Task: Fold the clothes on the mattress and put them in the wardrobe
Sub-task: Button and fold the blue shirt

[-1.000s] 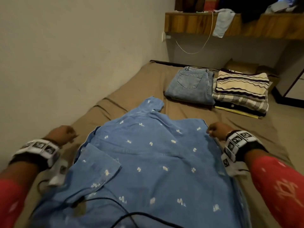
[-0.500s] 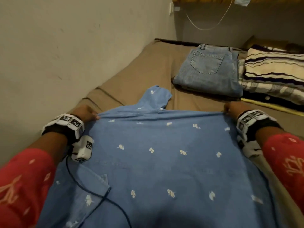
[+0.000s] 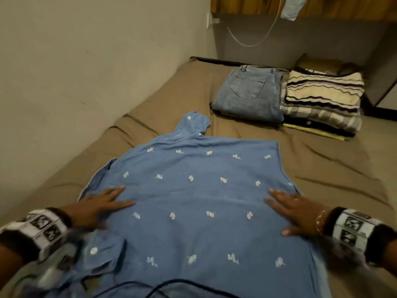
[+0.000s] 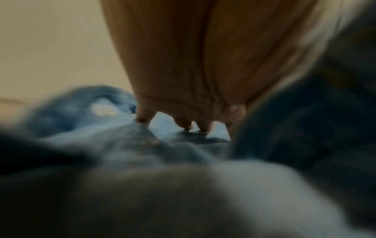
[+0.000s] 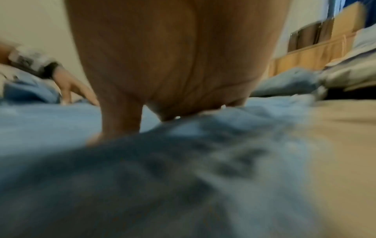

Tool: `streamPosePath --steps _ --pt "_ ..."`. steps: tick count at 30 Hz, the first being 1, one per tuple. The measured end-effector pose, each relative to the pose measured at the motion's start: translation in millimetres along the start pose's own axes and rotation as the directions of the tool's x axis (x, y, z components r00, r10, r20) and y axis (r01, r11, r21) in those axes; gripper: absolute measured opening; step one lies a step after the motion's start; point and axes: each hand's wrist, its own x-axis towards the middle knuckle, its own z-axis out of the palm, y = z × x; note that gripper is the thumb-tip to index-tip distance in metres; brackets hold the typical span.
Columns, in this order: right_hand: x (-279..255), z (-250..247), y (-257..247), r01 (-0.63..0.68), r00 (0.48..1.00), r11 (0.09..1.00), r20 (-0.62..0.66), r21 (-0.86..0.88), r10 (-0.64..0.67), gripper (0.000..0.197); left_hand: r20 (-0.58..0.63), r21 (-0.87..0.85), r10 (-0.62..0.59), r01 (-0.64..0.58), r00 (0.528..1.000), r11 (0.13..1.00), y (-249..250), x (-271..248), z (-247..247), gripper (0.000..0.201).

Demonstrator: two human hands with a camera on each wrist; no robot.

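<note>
A blue denim shirt [image 3: 193, 201] with small white motifs lies spread flat on the brown mattress [image 3: 335, 168], one sleeve [image 3: 193, 123] sticking out at its far edge. My left hand [image 3: 103, 206] lies flat on the shirt's left side, fingers straight and spread. My right hand [image 3: 294, 209] presses flat on the shirt's right side, fingers straight. In the left wrist view the left hand [image 4: 183, 119] touches the blue cloth [image 4: 122, 141] with its fingertips. The right wrist view shows the right hand [image 5: 162, 104] flat on the shirt [image 5: 142, 177].
Folded jeans [image 3: 249, 93] and a stack of folded striped clothes [image 3: 322, 102] lie at the mattress's far right. A wall [image 3: 86, 72] runs along the left. A wooden shelf [image 3: 322, 7] with a hanging cord [image 3: 253, 39] is above the far end. A black cable [image 3: 163, 287] crosses the shirt's near edge.
Both hands let go of the shirt's far edge, drew back toward me and now lie flat on the cloth. The shirt lies smoother and flatter.
</note>
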Motion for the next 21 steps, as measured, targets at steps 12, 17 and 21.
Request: streamPosePath --steps 12,17,21 --pt "-120 50 -92 0.341 0.939 0.934 0.021 0.104 -0.345 0.106 -0.357 -0.047 0.121 -0.147 0.926 0.988 50 -100 78 0.041" --pt "-180 42 -59 -0.081 0.973 0.997 0.216 0.009 0.077 0.060 -0.514 0.111 -0.013 0.082 0.857 0.990 23 -152 106 0.046" --pt "-174 35 -85 -0.026 0.995 0.999 -0.100 0.020 0.027 0.051 -0.563 0.373 0.086 0.160 0.822 0.914 60 -161 110 0.056"
